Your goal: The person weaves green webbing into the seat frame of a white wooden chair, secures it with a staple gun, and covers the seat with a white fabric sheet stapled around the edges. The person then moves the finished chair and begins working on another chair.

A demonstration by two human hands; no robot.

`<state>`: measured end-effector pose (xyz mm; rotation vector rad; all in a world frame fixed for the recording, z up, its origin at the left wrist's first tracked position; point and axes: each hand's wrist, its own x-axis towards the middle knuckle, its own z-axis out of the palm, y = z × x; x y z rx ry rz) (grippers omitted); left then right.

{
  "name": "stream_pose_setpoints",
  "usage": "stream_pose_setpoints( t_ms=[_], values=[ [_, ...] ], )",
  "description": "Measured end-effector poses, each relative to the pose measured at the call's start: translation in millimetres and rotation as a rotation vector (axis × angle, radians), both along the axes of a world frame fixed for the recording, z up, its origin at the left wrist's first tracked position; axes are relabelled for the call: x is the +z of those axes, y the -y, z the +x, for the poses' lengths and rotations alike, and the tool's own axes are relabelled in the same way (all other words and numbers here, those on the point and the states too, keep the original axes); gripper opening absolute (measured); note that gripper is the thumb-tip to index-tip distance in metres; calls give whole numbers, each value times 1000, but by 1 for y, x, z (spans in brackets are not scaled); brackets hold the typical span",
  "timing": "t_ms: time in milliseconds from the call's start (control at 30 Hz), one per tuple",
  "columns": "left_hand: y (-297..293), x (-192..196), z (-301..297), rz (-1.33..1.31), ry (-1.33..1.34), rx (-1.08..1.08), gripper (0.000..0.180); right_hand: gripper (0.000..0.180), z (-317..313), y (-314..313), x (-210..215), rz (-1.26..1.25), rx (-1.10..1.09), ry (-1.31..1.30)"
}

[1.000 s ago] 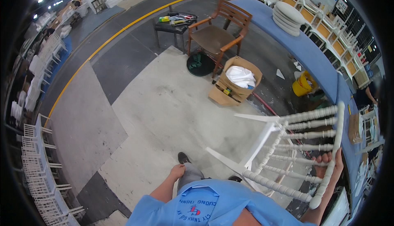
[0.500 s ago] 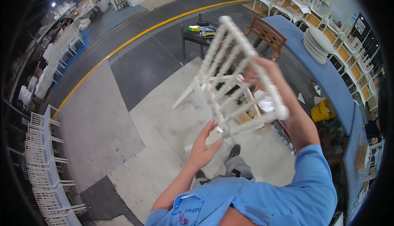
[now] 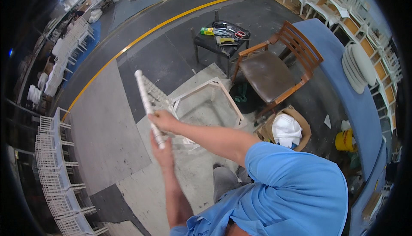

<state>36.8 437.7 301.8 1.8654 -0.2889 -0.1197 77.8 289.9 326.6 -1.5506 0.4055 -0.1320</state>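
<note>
White wooden chair frame with beaded, turned back spindles [image 3: 161, 96] is in front of the person in the light-blue short-sleeved shirt [image 3: 296, 180], over the pale floor sheet [image 3: 124, 189]. Seat opening bare: I see floor through it. Back edge-on to the wearer, beaded top rail slanting; can't tell if the legs touch down.

Right hand [image 3: 164, 120]: arm reaches across the body, fingers closed around the rail partway along. Left hand [image 3: 162, 150]: just below it at the rail's near end, fingers wrapped on the rail as far as I can see; fingertips partly hidden.

Beyond the frame, brown slatted wooden armchair with dark padded seat [image 3: 267, 75]. Beside that, black low stool [image 3: 205, 42] with red-handled scissors [image 3: 239, 34] and other tools on top. Nearer, brown cardboard box [image 3: 305, 137], white cloth [image 3: 286, 129] inside. Far right: long blue-covered table [image 3: 332, 64], stack of round off-white pads [image 3: 359, 66] on it, yellow bucket [image 3: 344, 141] near its edge. Far left: row of white spindle-backed chairs [image 3: 56, 178].
</note>
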Motion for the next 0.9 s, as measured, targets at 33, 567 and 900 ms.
stream_pose_setpoints(
  t_ms=[33, 567, 900],
  values=[
    [-14, -1, 21, -18, -52, 32, 74, 57, -1, 6, -11, -88, 52, 90],
    [-122, -32, 52, -91, -286, 374, 64, 50, -189, 220, -125, -865, 410, -763],
    [-89, -47, 56, -88, -303, 692, 71, 39, -90, 294, -103, -865, 747, -659]
  ],
)
